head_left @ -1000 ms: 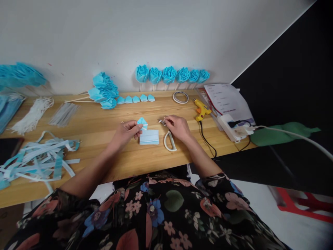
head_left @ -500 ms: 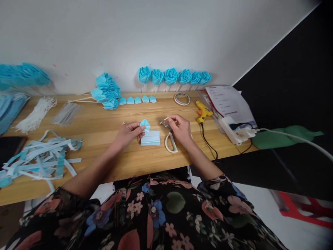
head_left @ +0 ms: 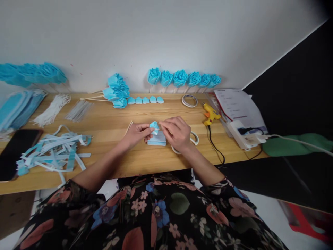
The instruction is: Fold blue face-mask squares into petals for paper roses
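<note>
My left hand [head_left: 142,132] is closed on a small folded blue fabric petal [head_left: 154,127], its pointed end up and a white band across it. Close beside the petal, my right hand [head_left: 178,132] pinches a thin pale strip [head_left: 159,122], too small to make out well. Under my hands lies a stack of pleated light-blue fabric rectangles [head_left: 157,139]. Scissors with white handles [head_left: 194,138] lie partly hidden below my right hand. A thin wooden stick [head_left: 128,127] shows just behind my left hand.
Several folded petals [head_left: 145,100] line up at the back near blue fabric flowers [head_left: 180,77]. A tape roll [head_left: 189,101], yellow glue gun [head_left: 211,114] and power strip [head_left: 240,135] are right. Left lie fabric offcuts [head_left: 56,154], white cords [head_left: 53,109] and a phone [head_left: 18,152].
My right hand has brought the pale strip left, close to the petal. The whole view has shifted, so things on the table appear farther right.
</note>
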The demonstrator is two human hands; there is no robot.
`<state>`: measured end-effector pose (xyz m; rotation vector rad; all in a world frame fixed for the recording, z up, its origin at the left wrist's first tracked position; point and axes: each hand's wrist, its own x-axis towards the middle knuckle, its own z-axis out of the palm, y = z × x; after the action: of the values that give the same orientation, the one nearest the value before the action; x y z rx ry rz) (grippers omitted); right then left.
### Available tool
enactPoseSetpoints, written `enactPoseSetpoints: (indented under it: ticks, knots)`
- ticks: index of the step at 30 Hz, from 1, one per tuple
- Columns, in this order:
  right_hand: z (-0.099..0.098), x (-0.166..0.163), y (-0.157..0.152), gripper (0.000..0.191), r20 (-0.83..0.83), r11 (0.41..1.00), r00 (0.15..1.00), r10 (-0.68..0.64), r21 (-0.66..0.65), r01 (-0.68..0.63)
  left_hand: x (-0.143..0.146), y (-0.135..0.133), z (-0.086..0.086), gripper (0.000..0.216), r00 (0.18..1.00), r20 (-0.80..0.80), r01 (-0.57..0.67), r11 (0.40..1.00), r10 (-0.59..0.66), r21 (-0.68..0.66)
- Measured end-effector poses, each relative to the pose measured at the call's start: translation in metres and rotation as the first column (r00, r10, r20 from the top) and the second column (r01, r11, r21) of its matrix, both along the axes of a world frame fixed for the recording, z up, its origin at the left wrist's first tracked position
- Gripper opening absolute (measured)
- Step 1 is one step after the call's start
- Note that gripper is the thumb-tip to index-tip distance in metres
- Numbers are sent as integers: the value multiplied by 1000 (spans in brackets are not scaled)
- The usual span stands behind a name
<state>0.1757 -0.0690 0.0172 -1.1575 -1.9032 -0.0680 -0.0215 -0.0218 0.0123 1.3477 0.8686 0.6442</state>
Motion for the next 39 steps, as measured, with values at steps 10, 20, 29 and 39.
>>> enactPoseSetpoints:
  ticks: [10, 20, 29, 39]
  knots:
    - [0, 6, 4, 21, 135, 958, 990, 48, 274, -84, 0, 0, 2, 40, 993, 84, 93, 991, -86, -96]
    - [-5, 6, 3, 17, 195, 967, 981, -8, 251, -42, 0, 0, 2, 39, 994, 79, 85, 992, -77, -93]
    - [-6, 7, 4, 20, 172, 956, 985, 11, 287, -61, 0, -1, 4, 38, 995, 64, 87, 993, -81, -83]
    - [-6, 5, 3, 19, 209, 963, 978, 7, 263, -64, 0, -1, 3, 37, 996, 61, 70, 993, -64, -91]
